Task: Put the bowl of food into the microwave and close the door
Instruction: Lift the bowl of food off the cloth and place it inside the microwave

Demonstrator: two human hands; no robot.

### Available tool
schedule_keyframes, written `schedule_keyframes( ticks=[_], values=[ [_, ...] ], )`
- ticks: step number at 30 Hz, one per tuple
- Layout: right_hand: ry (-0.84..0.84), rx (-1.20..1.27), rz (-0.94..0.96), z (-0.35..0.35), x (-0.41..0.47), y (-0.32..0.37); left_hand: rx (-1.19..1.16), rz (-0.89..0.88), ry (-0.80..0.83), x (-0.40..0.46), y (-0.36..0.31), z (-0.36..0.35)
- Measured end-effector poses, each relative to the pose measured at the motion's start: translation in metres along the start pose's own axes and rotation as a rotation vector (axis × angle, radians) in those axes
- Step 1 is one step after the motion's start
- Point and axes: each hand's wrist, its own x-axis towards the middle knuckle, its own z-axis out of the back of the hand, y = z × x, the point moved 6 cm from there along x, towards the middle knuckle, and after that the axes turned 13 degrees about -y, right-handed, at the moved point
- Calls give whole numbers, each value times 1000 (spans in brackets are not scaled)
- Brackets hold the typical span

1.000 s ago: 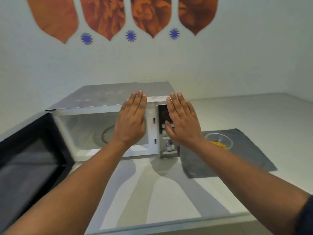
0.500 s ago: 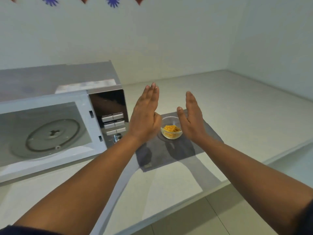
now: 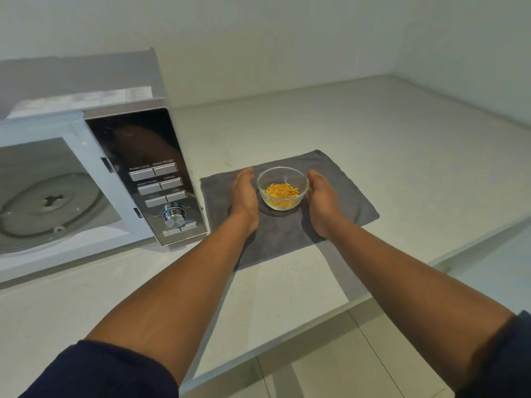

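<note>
A small clear glass bowl (image 3: pixel 282 187) with orange-yellow food sits on a grey cloth (image 3: pixel 339 193) on the counter. My left hand (image 3: pixel 244 195) is cupped at the bowl's left side and my right hand (image 3: pixel 320 198) at its right side, fingers curved toward the glass. The bowl rests on the cloth; I cannot tell whether either palm touches it. To the left stands the microwave (image 3: pixel 86 130), its cavity open with the glass turntable (image 3: pixel 48 208) bare. Its door is out of view.
The microwave's mirrored control panel (image 3: pixel 161 182) with buttons and a knob stands between the cavity and the cloth. The pale counter (image 3: pixel 388 133) runs to a wall corner at the back right. Its front edge (image 3: pixel 287 340) drops to a tiled floor.
My view swung right from the microwave front to the bowl. Both hands moved from in front of the microwave, lowered, and closed in on either side of the bowl.
</note>
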Motion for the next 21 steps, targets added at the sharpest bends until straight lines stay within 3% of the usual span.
schedule_keyframes(
  ticks=[7, 21],
  values=[
    [10, 103, -139, -3, 1, -8, -77, 28, -12, -12, 9, -17],
    [17, 73, -171, 9, -62, -2, -121, 39, -34, -60, 6, 13]
  ],
)
